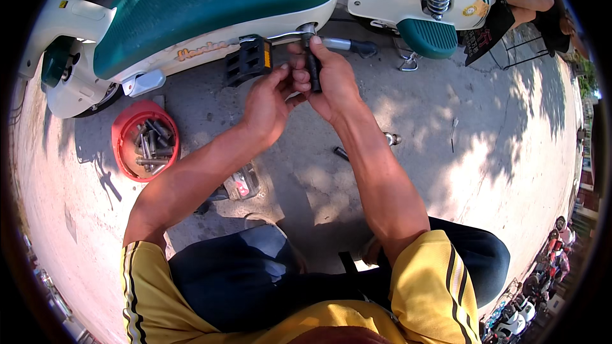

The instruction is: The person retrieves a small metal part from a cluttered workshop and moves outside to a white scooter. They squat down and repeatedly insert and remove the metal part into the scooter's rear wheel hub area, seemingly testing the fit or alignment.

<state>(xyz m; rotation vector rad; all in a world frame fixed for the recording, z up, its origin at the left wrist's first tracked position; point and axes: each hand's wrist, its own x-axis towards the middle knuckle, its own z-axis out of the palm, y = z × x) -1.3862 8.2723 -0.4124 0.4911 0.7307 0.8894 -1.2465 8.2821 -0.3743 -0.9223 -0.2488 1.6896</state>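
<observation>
Sun-dappled grey concrete ground (427, 114) carries a round red container (120, 143). To its right lie a clear plastic package (245, 182), a short dark rod (341, 153) and a silver metal piece (394, 139).

Right hand (338, 86) is gripping dark rod-shaped tool (311, 60) at lower edge of green-and-white scooter (210, 19); left hand (268, 105) is hovering just beside. Red bowl (120, 146) is holding metal cylinders (152, 142).
</observation>
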